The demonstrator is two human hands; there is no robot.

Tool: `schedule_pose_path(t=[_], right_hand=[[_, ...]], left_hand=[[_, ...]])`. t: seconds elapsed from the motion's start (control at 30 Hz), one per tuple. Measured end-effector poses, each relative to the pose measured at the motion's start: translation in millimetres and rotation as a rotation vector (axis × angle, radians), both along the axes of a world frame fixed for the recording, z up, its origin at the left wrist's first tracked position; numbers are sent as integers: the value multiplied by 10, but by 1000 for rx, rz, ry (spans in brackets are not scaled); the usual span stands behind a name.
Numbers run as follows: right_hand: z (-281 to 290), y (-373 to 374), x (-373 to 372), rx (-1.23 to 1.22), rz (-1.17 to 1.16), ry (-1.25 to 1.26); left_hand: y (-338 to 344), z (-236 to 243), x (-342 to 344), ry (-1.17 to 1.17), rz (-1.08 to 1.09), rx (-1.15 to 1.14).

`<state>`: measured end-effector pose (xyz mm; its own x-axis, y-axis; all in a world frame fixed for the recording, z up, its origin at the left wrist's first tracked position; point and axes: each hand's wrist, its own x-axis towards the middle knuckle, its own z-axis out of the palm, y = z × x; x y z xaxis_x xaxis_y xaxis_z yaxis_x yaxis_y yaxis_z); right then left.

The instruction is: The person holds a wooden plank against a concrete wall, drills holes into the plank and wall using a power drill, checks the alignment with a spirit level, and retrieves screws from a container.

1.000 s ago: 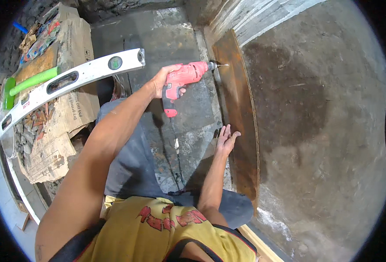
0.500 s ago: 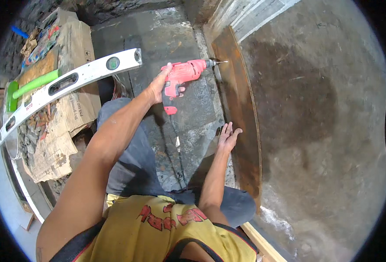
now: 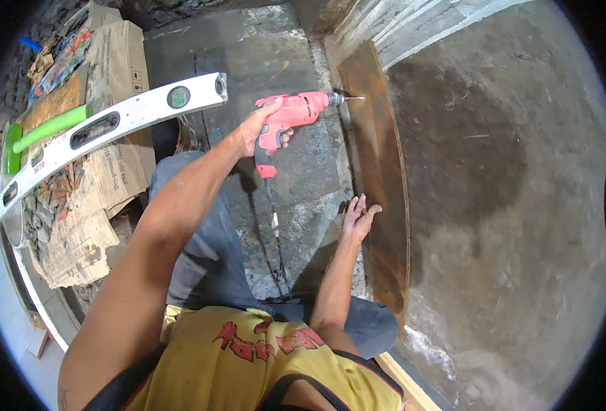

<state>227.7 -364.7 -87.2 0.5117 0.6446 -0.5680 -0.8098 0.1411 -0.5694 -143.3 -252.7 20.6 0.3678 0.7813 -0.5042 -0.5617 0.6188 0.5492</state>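
My left hand [image 3: 251,131] is wrapped round the grip of a red power drill [image 3: 296,109], its bit pointing right. The bit's tip is over the upper part of a long brown board [image 3: 378,171] standing along the wall; whether it has entered the wood I cannot tell. My right hand [image 3: 359,218] is open, fingers apart, beside the board's left face lower down. It seems to touch or nearly touch the board. A cord [image 3: 274,222] runs from the drill's base down towards my legs.
A white spirit level [image 3: 111,127] lies across cardboard [image 3: 121,161] at the left, with a green-handled tool [image 3: 49,133] beside it. Rubble [image 3: 43,212] sits below. The dark slab floor [image 3: 214,61] reaches to a grey wall surface [image 3: 508,205] at right. A wooden strip [image 3: 402,383] is near my right knee.
The view has shifted slightly. The drill and both hands keep nearly the same places against the board; the drill's bit stays over the same part of it.
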Motion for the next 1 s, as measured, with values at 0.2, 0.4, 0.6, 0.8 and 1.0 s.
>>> schedule_pose_path(t=[0.2, 0.4, 0.6, 0.8, 1.0], right_hand=[[-36, -1, 26, 33, 42, -20], [-16, 16, -33, -19, 6, -27], [-50, 14, 25, -9, 22, -35], [-67, 4, 22, -32, 5, 1], [-102, -4, 74, -38, 18, -7]], left_hand=[[-19, 32, -2, 65, 19, 20], [-8, -25, 13, 1, 30, -2], [-13, 33, 50, 54, 45, -10], [-42, 16, 89, 127, 73, -41], [-30, 104, 86, 125, 89, -32]])
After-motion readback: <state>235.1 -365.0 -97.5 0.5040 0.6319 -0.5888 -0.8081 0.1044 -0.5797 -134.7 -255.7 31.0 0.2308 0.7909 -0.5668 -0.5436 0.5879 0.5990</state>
